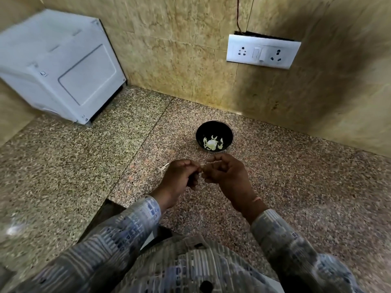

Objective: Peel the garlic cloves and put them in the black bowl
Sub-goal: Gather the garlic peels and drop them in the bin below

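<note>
Both hands meet over the counter point(84, 166), close together, likely to strip the skin from one small garlic clove point(202, 165). The left hand point(177, 178) and right hand point(228, 176) curl, fingertips pinching it; it barely shows. The black bowl point(201, 134), at twelve o'clock, holds peeled cloves point(211, 144). A skin scrap point(164, 166) lies at nine.

Speckled granite counter point(296, 187), beige tiled walls point(179, 39)

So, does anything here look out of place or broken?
Yes: the wall socket plate looks unseated, with a dark gap above it and a wire running up from the gap. A pale scrap, likely garlic skin, also pokes out beside the left hand.
</note>
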`<state>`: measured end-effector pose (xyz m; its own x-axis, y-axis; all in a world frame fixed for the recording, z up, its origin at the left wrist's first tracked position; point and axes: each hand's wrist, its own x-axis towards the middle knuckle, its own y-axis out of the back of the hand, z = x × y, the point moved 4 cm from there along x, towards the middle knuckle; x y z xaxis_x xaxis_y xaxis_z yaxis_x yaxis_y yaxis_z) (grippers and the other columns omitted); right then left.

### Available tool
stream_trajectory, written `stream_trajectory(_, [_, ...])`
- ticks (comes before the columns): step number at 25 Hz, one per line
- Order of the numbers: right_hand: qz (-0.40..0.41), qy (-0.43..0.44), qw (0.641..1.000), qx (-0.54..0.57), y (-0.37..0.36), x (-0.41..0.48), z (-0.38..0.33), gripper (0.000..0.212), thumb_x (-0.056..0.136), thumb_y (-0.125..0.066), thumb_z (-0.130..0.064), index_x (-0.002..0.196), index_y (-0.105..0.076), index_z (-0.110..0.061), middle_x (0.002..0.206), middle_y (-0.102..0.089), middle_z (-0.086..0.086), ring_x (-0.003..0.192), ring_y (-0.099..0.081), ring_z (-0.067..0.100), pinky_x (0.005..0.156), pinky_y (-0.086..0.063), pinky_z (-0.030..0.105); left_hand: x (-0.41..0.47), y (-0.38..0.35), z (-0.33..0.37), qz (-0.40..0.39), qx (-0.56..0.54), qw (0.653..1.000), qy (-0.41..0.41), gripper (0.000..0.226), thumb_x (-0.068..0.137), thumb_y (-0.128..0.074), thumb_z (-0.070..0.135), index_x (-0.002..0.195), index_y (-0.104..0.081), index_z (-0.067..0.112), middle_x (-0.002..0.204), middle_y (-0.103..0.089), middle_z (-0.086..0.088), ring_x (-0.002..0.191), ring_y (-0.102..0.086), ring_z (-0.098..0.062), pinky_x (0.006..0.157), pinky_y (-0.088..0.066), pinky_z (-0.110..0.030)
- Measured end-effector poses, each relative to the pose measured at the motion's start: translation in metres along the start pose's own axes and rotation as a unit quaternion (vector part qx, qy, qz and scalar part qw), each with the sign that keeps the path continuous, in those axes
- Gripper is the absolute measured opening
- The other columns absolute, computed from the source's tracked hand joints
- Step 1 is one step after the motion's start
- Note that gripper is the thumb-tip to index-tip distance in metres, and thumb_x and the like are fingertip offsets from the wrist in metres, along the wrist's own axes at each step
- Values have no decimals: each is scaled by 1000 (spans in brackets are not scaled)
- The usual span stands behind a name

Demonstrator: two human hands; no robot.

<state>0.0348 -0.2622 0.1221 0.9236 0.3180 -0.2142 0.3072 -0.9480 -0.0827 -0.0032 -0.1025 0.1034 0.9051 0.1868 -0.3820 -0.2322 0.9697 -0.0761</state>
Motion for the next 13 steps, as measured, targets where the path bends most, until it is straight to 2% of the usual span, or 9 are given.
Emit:
stream_trajectory(3, [-10, 55, 995, -82, -5, 6, 2, 19, 87, -75, 6, 102, -78, -6, 83, -78, 11, 74, -74, 25, 69, -63, 37, 2, 6, 2, -11, 44, 999, -10, 26, 102, -54, 4, 82, -71, 5, 61, -59, -10, 52, -55, -21, 52, -45, -32])
stream_trajectory(6, [-6, 51, 994, -93, -11, 11, 6, 13, 87, -75, 5, 95, -78, -5, 82, -77, 14, 72, -72, 21, 69, -62, 36, 4, 15, 8, -63, 92, 994, -17, 25, 101, -56, 2, 79, -69, 3, 62, -58, -12, 51, -55, -20, 54, -46, -30])
stream_trajectory(9, [-51, -45, 997, 45, -22, 11, 13, 10, 95, -65, 3, 103, -69, 6, 89, -72, 22, 81, -70, 24, 76, -60, 36, 6, 21, 9, -138, 32, 990, -12, 24, 104, -52, 3, 82, -62, 4, 69, -57, -11, 60, -55, -19, 59, -50, -30])
stream_trajectory(11, [-70, -107, 975, 180, -31, 7, 16, 12, 98, -57, 3, 102, -68, 1, 90, -71, 16, 82, -68, 23, 78, -59, 34, 7, 23, 7, -164, -50, 985, 13, 25, 105, -50, 5, 82, -60, 7, 75, -57, -9, 66, -56, -21, 63, -52, -32])
stream_trajectory(13, [-61, -133, 957, 250, -38, 7, 21, 22, 98, -55, 2, 94, -74, -8, 89, -72, 10, 80, -69, 19, 76, -59, 29, 10, 27, 4, -172, -101, 979, 44, 25, 104, -50, 6, 81, -61, 8, 78, -59, -10, 69, -57, -23, 64, -53, -34])
